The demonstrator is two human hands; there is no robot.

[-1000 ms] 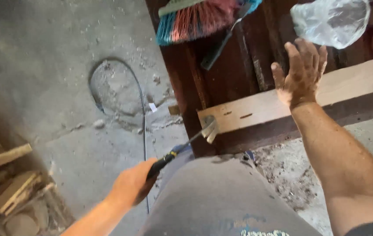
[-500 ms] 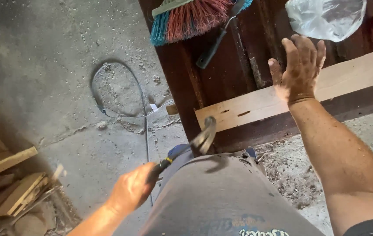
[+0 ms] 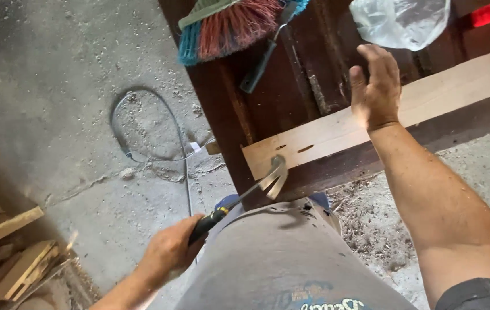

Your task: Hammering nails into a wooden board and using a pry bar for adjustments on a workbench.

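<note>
My left hand (image 3: 167, 252) grips the black handle of a claw hammer (image 3: 271, 178). Its steel head hangs blurred just below the near end of a pale wooden plank (image 3: 325, 135). The plank lies across a dark wooden workbench (image 3: 268, 103) and has small slots near that end. My right hand (image 3: 376, 86) lies flat on the plank farther along, fingers spread, pressing it down. My grey-shirted torso fills the bottom middle of the view.
A hand brush (image 3: 228, 26) with red and teal bristles and a clear plastic bag (image 3: 400, 20) lie on the bench. A thin cable (image 3: 141, 126) loops on the dusty concrete floor. Wood offcuts (image 3: 9, 258) are piled at the lower left.
The hammer head has swung down and away from the plank's end, then come back up near it. My right hand has stayed pressed on the plank.
</note>
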